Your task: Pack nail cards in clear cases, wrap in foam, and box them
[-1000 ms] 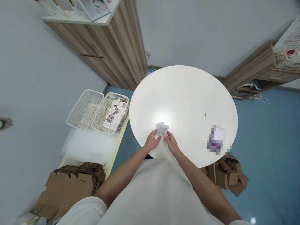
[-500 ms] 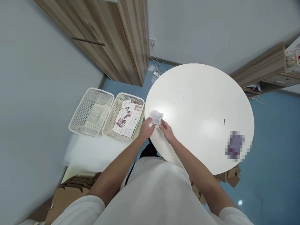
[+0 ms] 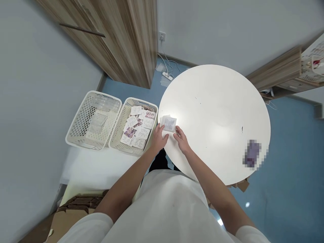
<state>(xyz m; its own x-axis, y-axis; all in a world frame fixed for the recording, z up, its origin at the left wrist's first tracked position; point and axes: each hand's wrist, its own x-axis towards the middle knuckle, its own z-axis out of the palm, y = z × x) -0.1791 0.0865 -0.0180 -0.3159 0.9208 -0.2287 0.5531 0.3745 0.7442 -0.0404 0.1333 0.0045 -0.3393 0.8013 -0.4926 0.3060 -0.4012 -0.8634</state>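
Observation:
Small translucent packets (image 3: 169,123) lie overlapping at the left edge of the round white table (image 3: 217,98). My left hand (image 3: 158,137) is beside their lower left corner, fingers apart, its fingertips at or very near the packets. On the other side, my right hand (image 3: 181,138) rests by the lower right corner with its fingers spread and nothing held in them. Whether either hand touches the packets is hard to tell.
Left of the table stand a white basket (image 3: 134,135) of printed cards and a second basket (image 3: 83,136) with clear plastic containers. A blurred purple item (image 3: 252,153) lies at the table's right. Folded cardboard (image 3: 67,222) sits lower left.
Both hands have let go of the packets, which now lie flatter on the table. My right hand has drawn slightly away from them. The whole view has shifted a little.

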